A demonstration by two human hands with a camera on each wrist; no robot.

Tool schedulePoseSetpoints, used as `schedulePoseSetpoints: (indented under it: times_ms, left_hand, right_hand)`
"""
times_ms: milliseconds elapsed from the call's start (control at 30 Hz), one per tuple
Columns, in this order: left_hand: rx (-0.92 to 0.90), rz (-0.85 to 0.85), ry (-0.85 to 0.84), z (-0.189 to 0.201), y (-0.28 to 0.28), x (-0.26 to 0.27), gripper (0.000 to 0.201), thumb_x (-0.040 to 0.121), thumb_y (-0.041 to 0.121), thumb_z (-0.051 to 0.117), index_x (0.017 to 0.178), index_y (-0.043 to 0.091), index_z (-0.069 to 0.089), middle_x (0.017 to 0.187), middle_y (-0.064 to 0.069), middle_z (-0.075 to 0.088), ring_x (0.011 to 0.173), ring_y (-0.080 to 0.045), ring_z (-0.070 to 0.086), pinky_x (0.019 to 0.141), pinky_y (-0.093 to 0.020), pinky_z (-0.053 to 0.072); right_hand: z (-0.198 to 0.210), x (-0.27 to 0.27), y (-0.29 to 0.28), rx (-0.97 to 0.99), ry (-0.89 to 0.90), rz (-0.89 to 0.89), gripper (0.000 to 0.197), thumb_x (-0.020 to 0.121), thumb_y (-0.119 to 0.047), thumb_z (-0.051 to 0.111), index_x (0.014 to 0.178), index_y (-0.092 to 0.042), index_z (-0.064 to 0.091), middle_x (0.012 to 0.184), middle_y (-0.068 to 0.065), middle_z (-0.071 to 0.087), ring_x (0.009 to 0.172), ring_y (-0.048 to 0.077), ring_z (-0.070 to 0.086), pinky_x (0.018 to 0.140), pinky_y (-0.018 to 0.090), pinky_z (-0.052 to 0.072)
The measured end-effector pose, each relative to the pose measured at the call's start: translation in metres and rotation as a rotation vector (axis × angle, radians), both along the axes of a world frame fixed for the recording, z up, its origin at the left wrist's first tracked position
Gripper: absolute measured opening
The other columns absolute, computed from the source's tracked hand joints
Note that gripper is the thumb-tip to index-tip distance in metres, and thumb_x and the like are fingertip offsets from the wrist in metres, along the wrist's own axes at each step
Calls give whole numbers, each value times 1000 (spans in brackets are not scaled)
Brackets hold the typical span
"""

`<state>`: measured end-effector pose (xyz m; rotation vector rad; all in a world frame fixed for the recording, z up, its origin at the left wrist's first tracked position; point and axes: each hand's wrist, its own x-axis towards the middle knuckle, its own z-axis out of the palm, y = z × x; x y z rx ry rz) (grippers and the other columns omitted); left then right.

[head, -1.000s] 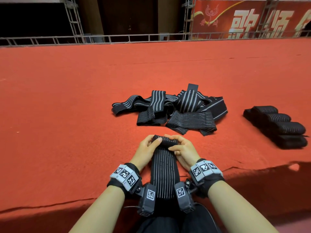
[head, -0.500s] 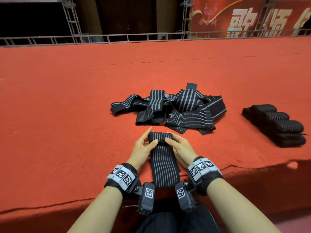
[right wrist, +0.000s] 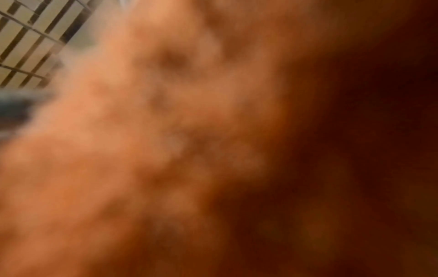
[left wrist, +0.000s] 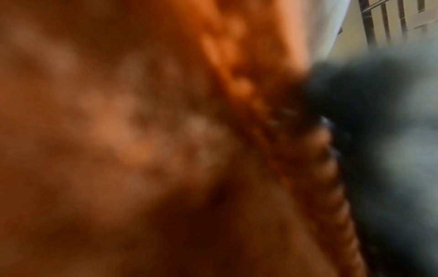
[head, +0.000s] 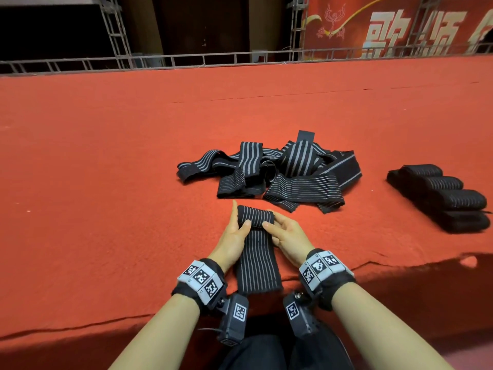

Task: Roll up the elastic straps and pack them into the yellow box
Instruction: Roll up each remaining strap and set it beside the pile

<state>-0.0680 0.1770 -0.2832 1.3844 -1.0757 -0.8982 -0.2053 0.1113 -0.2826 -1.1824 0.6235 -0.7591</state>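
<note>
A black elastic strap with grey stripes lies lengthwise on the red carpet in front of me. Its far end is wound into a roll (head: pixel 255 215) and its flat tail (head: pixel 258 265) runs back toward my wrists. My left hand (head: pixel 236 231) holds the roll's left end, thumb on its front and fingers straight behind it. My right hand (head: pixel 282 232) pinches the right end, thumb on the front. Both wrist views are blurred skin, with a dark strap edge (left wrist: pixel 379 131) in the left one. No yellow box is in view.
A tangled pile of loose straps (head: pixel 274 174) lies just beyond the roll. Several finished rolls (head: pixel 442 196) sit in a row at the right. The carpet's near edge (head: pixel 400 263) drops off by my wrists. A metal truss rail (head: pixel 186 60) bounds the far side.
The roll has moved a little away from me with both hands. The tail's near end now lies on the carpet instead of hanging over the edge. My left fingers have straightened.
</note>
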Motion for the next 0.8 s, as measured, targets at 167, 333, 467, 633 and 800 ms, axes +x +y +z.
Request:
schedulePoseSetpoints:
  times_ms: [167,333,467,633,800]
  left_hand:
    - [-38,57,-103,-2,1,5,59,97,-1,47,151,10,24,138,1,49,128,-11,46,108,-23,34]
    - [-28,51,-27,3,3,4,31,93,-3,53,112,19,61,106,6,70,99,-7,65,86,-18,49]
    - [35,75,-17,5,5,1,11,94,11,58,89,13,67,83,-3,74,77,-15,68,67,-24,52]
    - [51,77,-24,8,6,0,23,96,20,52,80,6,62,73,-8,62,69,-17,57,61,-23,44]
    - [26,47,8,10,9,-2,44,94,43,53,97,2,70,95,-19,71,79,-19,63,74,-34,48]
  right_hand:
    - [4,-3,1,-20,-1,-61,42,87,15,52,121,-9,48,106,9,62,85,18,63,64,22,55]
    - [3,-5,1,-11,12,-85,44,81,22,50,104,-16,48,92,10,60,73,19,59,58,29,45]
    - [1,-7,-1,41,-15,-115,46,79,25,48,98,-17,47,85,11,59,71,22,56,59,30,39]
    - [0,-6,-2,53,2,-124,49,74,26,45,93,-19,48,84,15,53,68,24,48,54,30,34]
    - [4,-6,1,12,54,-125,50,73,25,40,94,-20,49,91,17,51,77,28,49,53,27,37]
